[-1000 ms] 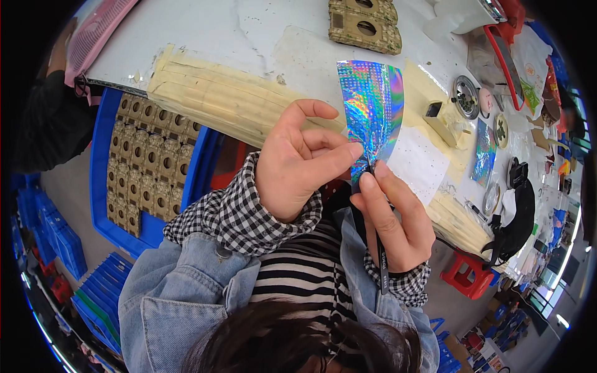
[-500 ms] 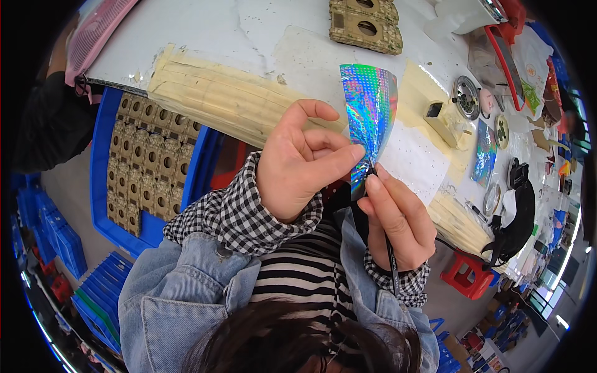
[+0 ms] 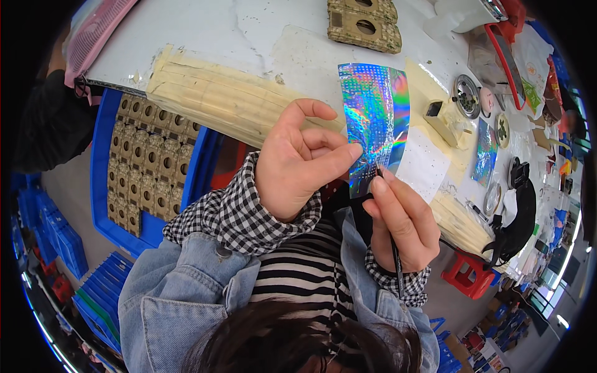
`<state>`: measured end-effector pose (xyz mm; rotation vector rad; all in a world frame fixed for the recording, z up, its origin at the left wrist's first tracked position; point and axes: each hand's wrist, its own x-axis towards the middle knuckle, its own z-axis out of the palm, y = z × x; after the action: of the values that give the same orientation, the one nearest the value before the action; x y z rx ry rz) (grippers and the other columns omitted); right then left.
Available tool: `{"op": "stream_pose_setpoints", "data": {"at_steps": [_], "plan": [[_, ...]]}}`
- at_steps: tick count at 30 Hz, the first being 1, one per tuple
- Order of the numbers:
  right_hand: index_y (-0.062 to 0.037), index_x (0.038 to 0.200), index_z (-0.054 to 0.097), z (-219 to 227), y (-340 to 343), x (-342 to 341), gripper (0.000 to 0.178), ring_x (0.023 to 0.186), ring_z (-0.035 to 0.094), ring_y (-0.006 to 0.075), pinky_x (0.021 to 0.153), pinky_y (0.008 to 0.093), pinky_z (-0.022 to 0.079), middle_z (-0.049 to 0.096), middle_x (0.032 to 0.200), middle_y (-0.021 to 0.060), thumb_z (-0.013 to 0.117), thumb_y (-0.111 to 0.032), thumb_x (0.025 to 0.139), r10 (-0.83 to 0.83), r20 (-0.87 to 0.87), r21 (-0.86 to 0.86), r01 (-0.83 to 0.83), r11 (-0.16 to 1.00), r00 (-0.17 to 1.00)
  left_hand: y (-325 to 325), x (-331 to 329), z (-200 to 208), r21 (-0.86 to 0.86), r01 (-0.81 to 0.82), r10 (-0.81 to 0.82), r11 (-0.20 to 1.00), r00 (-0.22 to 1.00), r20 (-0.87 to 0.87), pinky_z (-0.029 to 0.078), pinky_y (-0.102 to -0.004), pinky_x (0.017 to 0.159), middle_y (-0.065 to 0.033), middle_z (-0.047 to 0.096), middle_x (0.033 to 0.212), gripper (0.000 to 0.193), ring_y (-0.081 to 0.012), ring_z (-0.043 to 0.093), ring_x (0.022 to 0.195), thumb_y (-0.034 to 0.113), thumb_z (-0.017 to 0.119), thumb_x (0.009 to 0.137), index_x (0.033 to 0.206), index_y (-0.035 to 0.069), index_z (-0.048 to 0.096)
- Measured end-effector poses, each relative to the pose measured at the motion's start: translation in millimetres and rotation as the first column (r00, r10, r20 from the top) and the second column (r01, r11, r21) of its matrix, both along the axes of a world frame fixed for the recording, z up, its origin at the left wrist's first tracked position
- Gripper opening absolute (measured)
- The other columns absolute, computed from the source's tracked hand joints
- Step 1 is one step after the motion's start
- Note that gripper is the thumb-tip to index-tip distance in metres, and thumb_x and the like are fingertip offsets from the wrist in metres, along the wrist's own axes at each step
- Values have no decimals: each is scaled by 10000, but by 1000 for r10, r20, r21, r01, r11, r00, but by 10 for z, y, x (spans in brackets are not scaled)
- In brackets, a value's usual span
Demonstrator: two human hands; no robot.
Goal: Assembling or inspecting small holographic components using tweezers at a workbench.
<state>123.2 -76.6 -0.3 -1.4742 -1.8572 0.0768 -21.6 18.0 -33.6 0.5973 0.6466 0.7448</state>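
Observation:
My left hand (image 3: pixel 292 165) pinches the lower left edge of a shiny holographic sheet (image 3: pixel 367 105) between thumb and forefinger, its other fingers curled. Rows of small dots cover most of the sheet, which is held up above the table's front edge. In my right hand (image 3: pixel 407 227) is a slim black pair of tweezers (image 3: pixel 397 264), gripped between thumb and fingers. Their tip is at the sheet's lower right part, close to my left thumb; whether it touches I cannot tell.
Camouflage-patterned cases with round holes (image 3: pixel 364 28) lie on the white table (image 3: pixel 249 37). A blue crate (image 3: pixel 102 199) of similar cases stands below left. To the right are a second holographic sheet (image 3: pixel 484 152), a round metal dish (image 3: pixel 466 97), a black strap (image 3: pixel 517 217) and a red stool (image 3: pixel 466 273).
The sheet has turned and flattened toward me, showing more of its right side. The tweezers' tip and my right hand have shifted slightly right. My left hand has hardly moved.

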Motion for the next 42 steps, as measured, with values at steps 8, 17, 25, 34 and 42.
{"op": "stream_pose_setpoints", "data": {"at_steps": [8,17,25,34,42], "plan": [[5,1068,661,-11,16,-10,397,858,669,256,753,311,560,638,1040,167,769,21,687,3,8,-9,-3,1000,1000,-2,14,5,16,-1,1,1000,1000,-5,484,-213,619,-93,640,848,471,-107,617,763,-7,654,824,1161,15,326],[17,1070,655,-16,24,-10,384,866,668,262,760,319,563,638,1033,172,757,25,699,13,31,4,-13,1000,999,-5,11,30,27,7,-6,1000,999,-33,480,-205,617,-85,637,839,474,-96,608,746,-3,657,822,1161,10,326],[20,1059,659,-4,24,-7,375,869,668,265,761,325,563,640,1034,180,752,31,696,12,32,10,-12,1000,999,-12,15,19,23,-2,2,1000,1000,-20,481,-208,606,-87,638,840,476,-98,610,735,-7,656,822,1164,9,325],[19,1057,661,4,2,-19,373,856,668,254,745,312,560,645,1026,176,750,37,695,-16,13,17,16,1000,1000,-7,-2,4,6,3,-3,1000,1000,-8,495,-221,628,-92,641,852,470,-115,622,762,-16,650,824,1163,14,326],[-27,1058,674,-70,-22,80,409,856,664,250,747,318,564,637,1041,158,760,58,667,-92,26,1,92,996,995,191,-145,-15,107,-268,274,958,961,-42,536,-276,708,-101,648,880,435,-152,633,797,-7,645,826,1165,17,374]]}}
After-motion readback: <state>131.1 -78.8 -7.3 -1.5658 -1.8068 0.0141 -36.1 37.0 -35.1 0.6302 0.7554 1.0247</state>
